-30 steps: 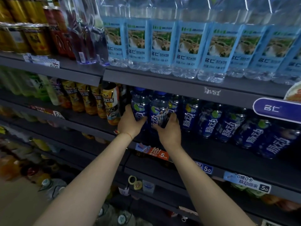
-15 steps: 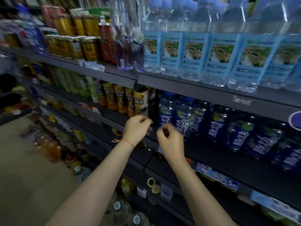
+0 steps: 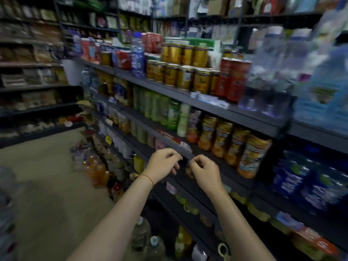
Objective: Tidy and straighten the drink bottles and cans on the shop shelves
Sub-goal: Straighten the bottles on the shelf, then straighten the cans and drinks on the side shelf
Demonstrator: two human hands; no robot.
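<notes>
head view: both hands hang in front of the shelf edge (image 3: 170, 142), holding nothing; the left hand (image 3: 162, 165) and right hand (image 3: 204, 173) each have fingers loosely curled; the orange bottles (image 3: 233, 146) stand upright up and to the right, nearer the right hand; the green bottles (image 3: 160, 108) stand above the left hand; the blue bottles (image 3: 308, 183) sit far right.

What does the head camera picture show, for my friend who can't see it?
Two bare hands, the left hand and the right hand, hang with curled fingers in front of a dark shop shelf, holding nothing. Orange drink bottles stand just right of them, green bottles further back, gold cans above. The picture is blurry.
</notes>
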